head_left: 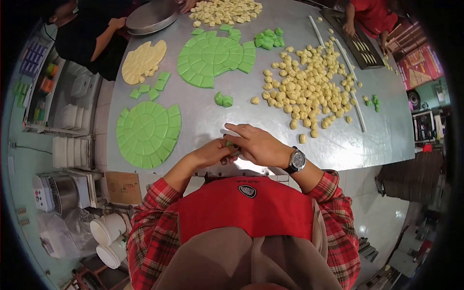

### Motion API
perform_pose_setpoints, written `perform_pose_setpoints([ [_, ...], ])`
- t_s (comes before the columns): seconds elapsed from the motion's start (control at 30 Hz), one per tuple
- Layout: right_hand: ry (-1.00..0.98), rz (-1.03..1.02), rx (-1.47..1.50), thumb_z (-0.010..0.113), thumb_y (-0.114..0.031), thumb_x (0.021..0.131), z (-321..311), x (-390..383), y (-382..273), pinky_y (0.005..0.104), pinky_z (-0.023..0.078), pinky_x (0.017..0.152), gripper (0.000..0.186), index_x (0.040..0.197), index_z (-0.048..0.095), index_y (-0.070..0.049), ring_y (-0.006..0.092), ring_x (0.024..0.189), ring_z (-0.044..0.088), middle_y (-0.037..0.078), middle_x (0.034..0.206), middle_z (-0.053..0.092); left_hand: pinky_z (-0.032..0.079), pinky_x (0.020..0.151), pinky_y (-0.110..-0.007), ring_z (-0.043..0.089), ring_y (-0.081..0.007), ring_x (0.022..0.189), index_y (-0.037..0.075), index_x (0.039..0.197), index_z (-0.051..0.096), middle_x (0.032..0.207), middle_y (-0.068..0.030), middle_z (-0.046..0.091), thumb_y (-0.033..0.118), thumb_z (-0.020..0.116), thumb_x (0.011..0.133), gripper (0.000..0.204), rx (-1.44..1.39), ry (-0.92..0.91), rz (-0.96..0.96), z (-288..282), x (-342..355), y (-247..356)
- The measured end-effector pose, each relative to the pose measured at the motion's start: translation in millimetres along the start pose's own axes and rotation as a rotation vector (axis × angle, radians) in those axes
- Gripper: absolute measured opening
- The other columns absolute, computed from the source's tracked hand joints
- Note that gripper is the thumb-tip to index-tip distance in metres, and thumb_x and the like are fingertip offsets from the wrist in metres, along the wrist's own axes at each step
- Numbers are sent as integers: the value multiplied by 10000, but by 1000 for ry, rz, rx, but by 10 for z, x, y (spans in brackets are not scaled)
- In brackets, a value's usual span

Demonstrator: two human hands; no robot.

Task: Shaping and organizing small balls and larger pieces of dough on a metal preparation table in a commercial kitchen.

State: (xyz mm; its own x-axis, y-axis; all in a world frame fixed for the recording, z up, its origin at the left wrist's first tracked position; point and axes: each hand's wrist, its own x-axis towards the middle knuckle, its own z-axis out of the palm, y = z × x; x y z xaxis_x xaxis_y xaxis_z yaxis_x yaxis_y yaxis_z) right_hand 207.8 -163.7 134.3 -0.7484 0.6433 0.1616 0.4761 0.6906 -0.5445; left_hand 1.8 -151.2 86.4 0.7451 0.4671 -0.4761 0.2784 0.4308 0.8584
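Note:
In front of my apron, at the near table edge, my two hands meet around a small piece of green dough (229, 143), mostly hidden by fingers. My left hand (211, 153) holds it from the left with bent fingers. From the other side my right hand (258, 146), with a watch on its wrist, presses fingers onto it, one finger stretched out above. Just beyond lies a small clump of green dough pieces (223, 99). Flat green dough rounds, scored into blocks, lie at left (149, 134) and farther back (210, 59). Many yellow dough balls (309, 79) spread to the right.
The metal table (203, 113) also carries a cut yellow dough sheet (142, 62), green chunks (269, 38), a yellow pile (226, 12) and white rods (352, 87). A co-worker's hand (349, 28) is by a dark tray (360, 46); another person's hand (117, 23) touches a round pan (152, 17).

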Motion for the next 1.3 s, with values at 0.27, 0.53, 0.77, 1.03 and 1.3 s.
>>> perform_pose_setpoints([
  [0.27, -19, 275, -85, 606, -173, 841, 190, -250, -111, 363, 523, 743, 396, 1187, 520, 1, 297, 931, 595, 151, 1044, 576, 379, 578, -232, 422, -87, 624, 58, 907, 591, 724, 9, 517, 263, 443, 999, 269, -37, 49, 13, 120, 185, -135],
  [0.53, 65, 329, -89, 565, -114, 823, 365, -317, 18, 392, 515, 669, 170, 948, 540, -2, 310, 809, 613, 146, 864, 592, 398, 582, -264, 435, -84, 628, 25, 848, 563, 672, 20, 493, 246, 500, 975, 262, 258, 228, 175, 142, 251, -236],
  [0.77, 142, 348, 163, 568, -108, 793, 481, -403, 225, 431, 490, 657, 105, 855, 545, -27, 368, 749, 596, 170, 763, 585, 406, 600, -268, 446, -86, 641, 23, 886, 588, 676, 13, 516, 223, 527, 957, 221, 222, 320, 270, 272, 362, -431],
  [1.03, 35, 367, 367, 555, -67, 802, 295, -754, 112, 425, 493, 708, 194, 990, 573, -22, 377, 818, 596, 191, 882, 602, 455, 691, -366, 552, -229, 728, 3, 941, 602, 801, -117, 593, 112, 517, 901, 143, 439, 503, 335, -68, 251, -613],
  [1.3, 4, 419, -288, 589, -127, 772, 1253, -1377, 587, 500, 244, 1110, 603, 1325, 414, 40, 369, 1378, 253, 236, 1442, 310, 229, 1097, -523, 294, -382, 1342, -30, 1278, 468, 1402, -229, 381, 101, 544, 805, 497, 1172, 739, 417, -93, 401, -874],
])
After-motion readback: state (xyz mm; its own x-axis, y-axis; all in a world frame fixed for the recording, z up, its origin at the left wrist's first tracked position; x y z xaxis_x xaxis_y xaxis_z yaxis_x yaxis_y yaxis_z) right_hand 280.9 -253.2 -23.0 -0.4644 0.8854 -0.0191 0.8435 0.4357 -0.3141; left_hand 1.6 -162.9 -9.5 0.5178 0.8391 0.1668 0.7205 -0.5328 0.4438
